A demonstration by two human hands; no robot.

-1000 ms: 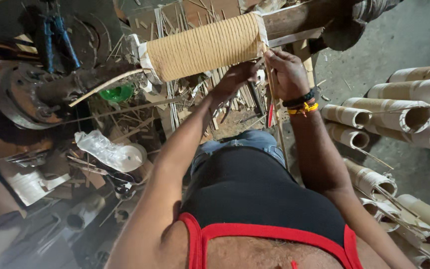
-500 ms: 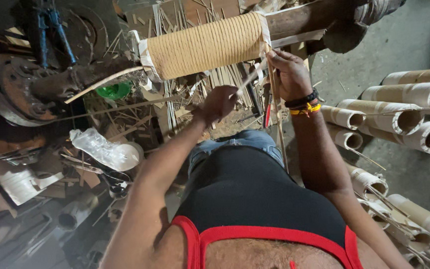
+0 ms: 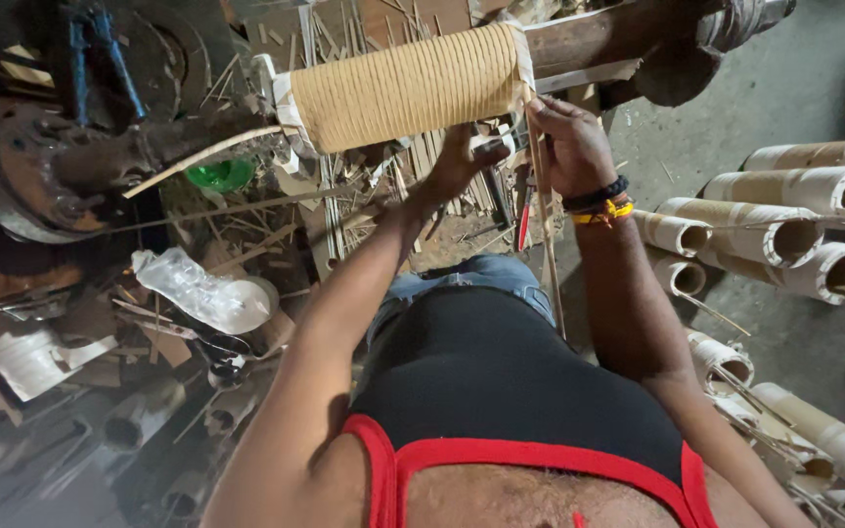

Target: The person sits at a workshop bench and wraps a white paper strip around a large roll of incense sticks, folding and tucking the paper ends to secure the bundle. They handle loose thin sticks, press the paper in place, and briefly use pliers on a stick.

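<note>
Wound cylinder [image 3: 408, 88]: one is seen at the upper centre of the frame, lying horizontal on a dark shaft. It is covered with tan strip in close turns, so it seems to be kept at hand height for both hands to reach.
Finished tubes [image 3: 784, 230]: about ten pale tubes are counted at the right edge, laid side by side on the floor, open ends toward the person. The lower ones are partly hidden.
Plastic bottle [image 3: 198, 290]: one is seen, clear and crumpled, lying at the left centre among the scraps.
Left hand [image 3: 462, 161]: it is placed just under the cylinder, fingers curled up against its lower side, as if to support it. Whether something is pinched, cannot be told.
Right hand [image 3: 574, 147]: it is held at the right end of the cylinder, fingers pressed together on a thin strip [image 3: 545, 254], which hangs down straight past the wrist.
Green object [image 3: 220, 174]: one is seen, below the cylinder's left end.
</note>
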